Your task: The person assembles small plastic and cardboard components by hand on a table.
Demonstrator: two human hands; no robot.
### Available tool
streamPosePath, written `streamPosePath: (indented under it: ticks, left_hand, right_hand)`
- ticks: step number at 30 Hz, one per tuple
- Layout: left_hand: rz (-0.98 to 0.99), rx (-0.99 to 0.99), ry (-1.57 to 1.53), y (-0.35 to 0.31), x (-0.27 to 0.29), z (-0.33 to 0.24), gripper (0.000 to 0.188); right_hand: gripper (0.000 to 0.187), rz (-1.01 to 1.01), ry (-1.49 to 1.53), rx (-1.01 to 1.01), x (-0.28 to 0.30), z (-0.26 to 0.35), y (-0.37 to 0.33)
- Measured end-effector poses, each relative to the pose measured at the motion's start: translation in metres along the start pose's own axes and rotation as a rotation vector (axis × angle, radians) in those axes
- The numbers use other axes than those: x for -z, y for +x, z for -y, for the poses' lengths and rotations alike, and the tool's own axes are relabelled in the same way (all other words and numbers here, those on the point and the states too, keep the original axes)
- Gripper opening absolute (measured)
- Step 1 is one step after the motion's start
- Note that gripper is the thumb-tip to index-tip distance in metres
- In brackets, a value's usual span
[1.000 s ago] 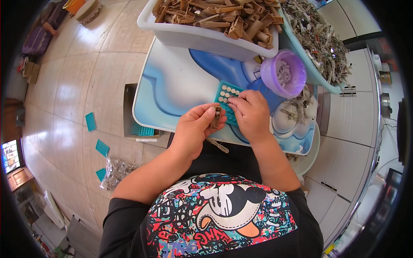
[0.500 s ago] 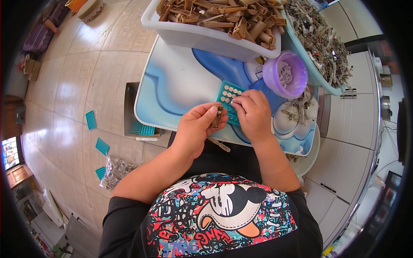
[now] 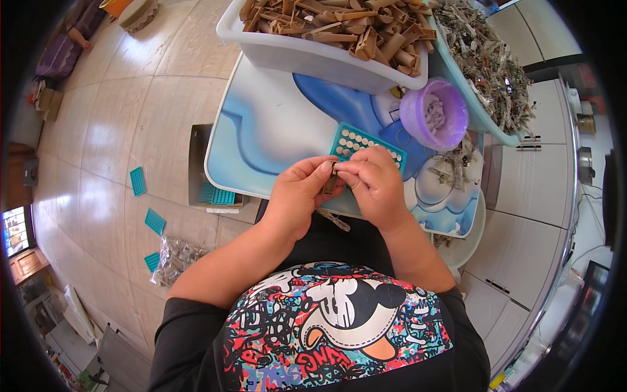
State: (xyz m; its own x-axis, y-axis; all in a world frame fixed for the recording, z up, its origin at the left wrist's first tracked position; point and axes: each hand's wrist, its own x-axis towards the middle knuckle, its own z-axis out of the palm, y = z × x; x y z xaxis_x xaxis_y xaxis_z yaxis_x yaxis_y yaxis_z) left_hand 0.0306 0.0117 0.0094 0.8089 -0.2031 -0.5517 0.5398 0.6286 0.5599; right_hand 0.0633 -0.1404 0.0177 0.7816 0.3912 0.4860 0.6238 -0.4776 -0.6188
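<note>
The small brownish casing [image 3: 330, 185] is up in front of the person, over the near edge of the table [image 3: 274, 111], and I'll take it as the centre of my clock. It sits at the fingertips of the left hand [image 3: 295, 196], at about two o'clock from the middle of that hand, which grips it between thumb and curled fingers. From the right hand [image 3: 377, 188] the casing lies at nine o'clock; that hand's thumb and forefinger come together right at its far end, though whether they pinch some tiny part I can't tell from here.

Just beyond, at one to two o'clock, a teal tray [image 3: 353, 130] lies on the table, partly behind the right hand, with rows of round pale discs [image 3: 351, 142] in it. Further out at two o'clock stands a purple bowl [image 3: 415, 124] with greyish bits in it, and past that a pale teal basin [image 3: 471, 98] heaped with grey, glinting scraps. At twelve o'clock there's a white tub [image 3: 313, 57] full of brown curved pieces. A loose grey cluster [image 3: 454, 168] lies at three o'clock. Down on the floor, an open box [image 3: 198, 150] stands at nine and a clear bag [image 3: 175, 262] at eight.
</note>
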Motion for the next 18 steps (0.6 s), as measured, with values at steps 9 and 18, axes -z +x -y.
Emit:
streamPosePath:
  ticks: [9,18]
  left_hand:
    - [-0.006,0.008,0.012,-0.001,-0.001,-0.002,0.025]
    - [-0.011,-0.005,0.008,0.0,0.0,0.0,0.025]
  right_hand:
    - [0.014,0.02,-0.392,0.029,0.001,-0.018,0.004]
    - [0.016,-0.066,-0.129,0.009,0.002,0.003,0.006]
